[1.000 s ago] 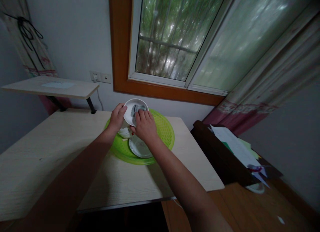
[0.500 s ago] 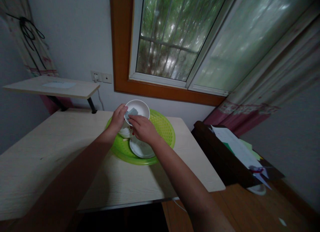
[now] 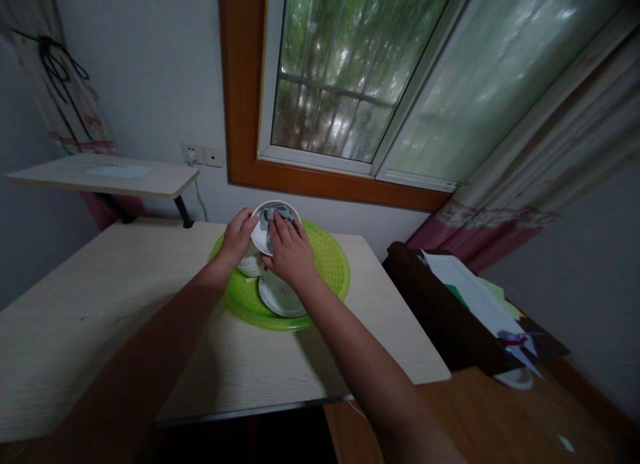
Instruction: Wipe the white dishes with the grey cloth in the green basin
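White bowl [image 3: 262,238] in the head view, probably light, slick and breakable, best held by its rim, tilts above the green basket [image 3: 334,267] by the surface's [image 3: 125,284] far edge, left hand [image 3: 237,237] pinching its side, right hand's [image 3: 291,251] fingers reaching onto soft-looking grey cloth [image 3: 266,216] inside, grip unclear.

A home room, shown by patterned curtains [image 3: 540,164] and desk [image 3: 75,304].
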`<control>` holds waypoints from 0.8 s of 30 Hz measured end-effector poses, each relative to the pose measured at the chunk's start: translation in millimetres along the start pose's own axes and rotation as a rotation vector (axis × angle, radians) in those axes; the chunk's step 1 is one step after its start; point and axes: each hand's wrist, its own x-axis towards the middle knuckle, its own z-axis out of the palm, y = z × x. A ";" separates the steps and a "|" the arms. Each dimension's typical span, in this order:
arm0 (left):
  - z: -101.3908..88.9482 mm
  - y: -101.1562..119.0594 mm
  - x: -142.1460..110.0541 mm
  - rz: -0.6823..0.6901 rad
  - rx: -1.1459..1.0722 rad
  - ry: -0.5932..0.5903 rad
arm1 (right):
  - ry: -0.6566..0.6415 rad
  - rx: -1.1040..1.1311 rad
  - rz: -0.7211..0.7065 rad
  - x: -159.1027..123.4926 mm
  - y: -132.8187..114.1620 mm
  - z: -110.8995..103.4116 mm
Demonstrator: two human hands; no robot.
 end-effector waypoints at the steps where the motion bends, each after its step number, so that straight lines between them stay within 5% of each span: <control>1: -0.5 0.5 -0.1 0.000 0.010 0.010 | 0.001 -0.016 0.019 0.2 -1.0 -1.1; 11: -3.4 0.2 0.1 0.011 0.099 0.075 | -0.051 -0.113 -0.048 0.1 2.0 1.8; 24: -3.0 -1.6 1.9 0.022 0.074 0.051 | 0.014 0.137 -0.211 -3.0 7.2 12.6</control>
